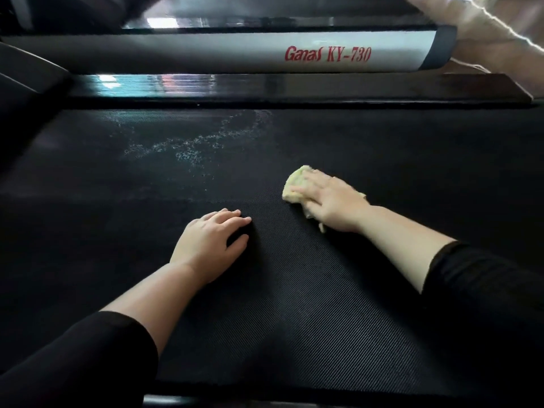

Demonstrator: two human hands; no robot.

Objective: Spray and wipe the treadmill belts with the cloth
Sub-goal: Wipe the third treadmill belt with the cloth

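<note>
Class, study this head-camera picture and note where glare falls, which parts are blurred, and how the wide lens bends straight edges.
Head view: glare streaks the glossy side rail; the top right corner is blurred; the treadmill belt is dim, its weave sharp near the left hand; spray droplets catch the light; the rail edges seem to bow slightly from the wide lens.

Cloth (pixel 295 184), perhaps folded, mostly beneath right hand (pixel 332 201)

Dim — glare above, blurred edges
</note>
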